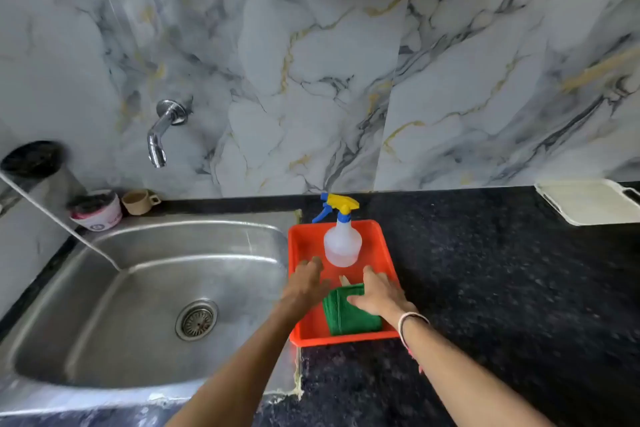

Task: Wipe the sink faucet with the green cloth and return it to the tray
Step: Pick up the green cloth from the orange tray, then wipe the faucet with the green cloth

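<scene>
Green cloth (349, 317): one, in tray (343, 339) | right hand (379, 293) fingers spread on it | left hand (306, 282) open

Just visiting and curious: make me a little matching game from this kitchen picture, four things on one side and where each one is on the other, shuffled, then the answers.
Things:
1. green cloth
2. spray bottle
3. faucet
4. small cup

Places:
A. on the marble wall above the sink
B. upright at the far end of the orange tray
C. on the ledge behind the sink
D. near end of the tray, under the right hand

Pairs: 1-D, 2-B, 3-A, 4-C
</scene>
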A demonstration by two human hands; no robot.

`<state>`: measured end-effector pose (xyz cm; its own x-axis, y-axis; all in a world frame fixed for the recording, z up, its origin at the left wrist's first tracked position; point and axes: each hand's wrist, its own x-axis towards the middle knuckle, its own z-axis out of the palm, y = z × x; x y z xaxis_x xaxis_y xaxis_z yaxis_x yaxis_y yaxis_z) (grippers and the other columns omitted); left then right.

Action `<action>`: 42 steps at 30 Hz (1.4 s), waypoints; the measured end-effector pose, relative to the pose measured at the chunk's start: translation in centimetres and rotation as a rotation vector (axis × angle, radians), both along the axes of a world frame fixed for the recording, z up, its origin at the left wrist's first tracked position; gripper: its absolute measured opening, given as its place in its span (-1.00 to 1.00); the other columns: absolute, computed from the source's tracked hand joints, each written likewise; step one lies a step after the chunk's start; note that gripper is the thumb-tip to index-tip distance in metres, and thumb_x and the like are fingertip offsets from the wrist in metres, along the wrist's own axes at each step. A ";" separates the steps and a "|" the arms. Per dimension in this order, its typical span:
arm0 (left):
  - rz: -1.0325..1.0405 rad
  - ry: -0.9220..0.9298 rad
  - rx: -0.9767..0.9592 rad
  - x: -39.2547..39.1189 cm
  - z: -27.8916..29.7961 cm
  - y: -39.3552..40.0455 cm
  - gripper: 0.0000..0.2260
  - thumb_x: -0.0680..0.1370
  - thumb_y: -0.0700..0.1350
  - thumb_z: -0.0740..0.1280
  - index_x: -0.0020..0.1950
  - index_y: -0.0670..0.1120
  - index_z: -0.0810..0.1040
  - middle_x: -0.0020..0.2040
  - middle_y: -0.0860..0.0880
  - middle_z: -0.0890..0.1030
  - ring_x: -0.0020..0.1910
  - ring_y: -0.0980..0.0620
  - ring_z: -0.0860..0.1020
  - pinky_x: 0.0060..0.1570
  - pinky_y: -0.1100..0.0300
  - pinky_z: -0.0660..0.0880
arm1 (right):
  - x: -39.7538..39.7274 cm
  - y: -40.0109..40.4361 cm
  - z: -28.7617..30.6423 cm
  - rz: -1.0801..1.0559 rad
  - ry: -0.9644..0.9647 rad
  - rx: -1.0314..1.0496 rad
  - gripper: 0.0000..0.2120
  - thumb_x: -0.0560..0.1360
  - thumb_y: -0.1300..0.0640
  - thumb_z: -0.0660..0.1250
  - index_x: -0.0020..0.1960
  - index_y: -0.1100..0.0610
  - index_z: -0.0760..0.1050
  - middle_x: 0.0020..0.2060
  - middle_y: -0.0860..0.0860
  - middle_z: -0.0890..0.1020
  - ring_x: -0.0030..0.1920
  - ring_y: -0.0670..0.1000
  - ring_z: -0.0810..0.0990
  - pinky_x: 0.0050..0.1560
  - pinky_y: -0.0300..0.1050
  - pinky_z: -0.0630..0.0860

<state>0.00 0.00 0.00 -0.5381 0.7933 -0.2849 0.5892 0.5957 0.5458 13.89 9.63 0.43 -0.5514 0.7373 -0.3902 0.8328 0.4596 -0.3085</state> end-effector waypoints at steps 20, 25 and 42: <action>0.086 -1.075 0.486 -5.3 9.3 -2.2 -0.65 0.48 -0.46 0.46 0.27 -0.37 0.58 0.22 -0.29 0.70 0.17 -0.19 0.71 0.08 0.06 0.75 | -1.0 0.5 7.6 -0.204 1.027 -0.860 -0.70 0.43 0.26 0.52 0.14 0.04 0.73 0.09 0.10 0.80 0.14 0.12 0.76 0.01 -0.13 0.72; 0.021 -0.872 0.678 -9.9 16.4 -3.5 -0.71 0.43 -0.45 0.52 0.13 -0.28 0.66 0.08 -0.27 0.74 0.02 -0.13 0.72 0.00 0.11 0.75 | -7.4 -1.2 13.2 -0.129 1.164 -0.962 -0.52 0.44 0.24 0.49 0.35 0.27 0.57 0.28 0.29 0.68 0.23 0.23 0.70 0.15 0.08 0.70; 0.315 0.636 1.003 -41.8 24.6 -7.6 -0.70 0.68 -0.15 0.36 0.40 -0.18 0.55 0.36 -0.21 0.57 0.35 -0.16 0.53 0.38 -0.09 0.53 | -33.7 -5.7 18.1 -0.364 1.260 -0.465 -0.76 0.57 0.29 0.45 0.23 0.21 0.59 0.07 0.15 0.75 0.11 0.16 0.71 0.14 -0.04 0.65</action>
